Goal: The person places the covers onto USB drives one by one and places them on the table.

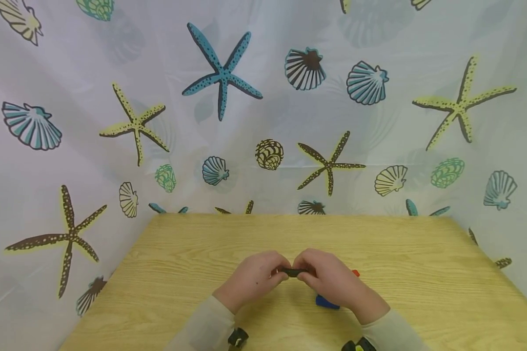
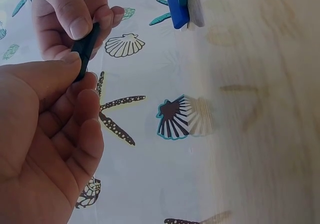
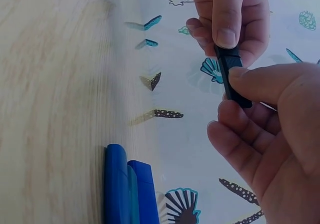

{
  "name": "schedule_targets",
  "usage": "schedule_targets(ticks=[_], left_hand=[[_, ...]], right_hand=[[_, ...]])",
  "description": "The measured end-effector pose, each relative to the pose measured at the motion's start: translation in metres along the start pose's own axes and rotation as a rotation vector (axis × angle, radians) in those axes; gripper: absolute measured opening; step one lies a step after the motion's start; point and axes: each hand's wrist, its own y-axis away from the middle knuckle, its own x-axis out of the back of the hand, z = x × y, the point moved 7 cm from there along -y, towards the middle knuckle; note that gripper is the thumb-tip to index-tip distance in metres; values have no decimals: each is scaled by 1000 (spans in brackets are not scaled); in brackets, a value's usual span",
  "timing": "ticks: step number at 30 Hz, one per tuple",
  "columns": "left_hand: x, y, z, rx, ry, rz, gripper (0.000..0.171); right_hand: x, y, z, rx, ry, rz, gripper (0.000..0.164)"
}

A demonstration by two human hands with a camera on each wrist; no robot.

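Note:
Between my two hands is a small flat black stick [image 1: 293, 272], shaped like a USB drive, with a seam across it near one end in the right wrist view. My left hand [image 1: 256, 278] pinches one end with thumb and fingertips. The other end is pinched the same way by my right hand [image 1: 329, 275]. Both hands are held over the wooden table [image 1: 193, 239], fingertips close together. Beneath and beside the right hand lie a blue piece [image 1: 327, 302] and a red piece [image 1: 355, 273], each partly hidden by that hand.
The right wrist view has a rounded blue stick [image 3: 116, 184], a thin teal piece [image 3: 132, 196] and a flat blue stick [image 3: 145, 189] side by side on the table. A white curtain [image 1: 254, 112] printed with shells and starfish surrounds the table's back and sides.

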Motion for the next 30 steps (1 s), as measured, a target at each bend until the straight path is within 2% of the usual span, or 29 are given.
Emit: schedule_targets(ticks=[6,13,16,21,30], left_hand=[[-4,-1,0,25,37,-19,11],[-1,2,1,-13,119,2,8],[-1,2,0,-5,137,-12,9],[-8,2,-2,33,140,-44,11],[-10,0,-2,14,90,1,9]], right_hand=[[-2,0,3,-17,35,14,13],[-4,0,-3,7,40,17,13],[-5,-1,-5,16,51,17,13],[-8,1,-5,3,54,2,14],[-8,-1,3,-24,56,9,13]])
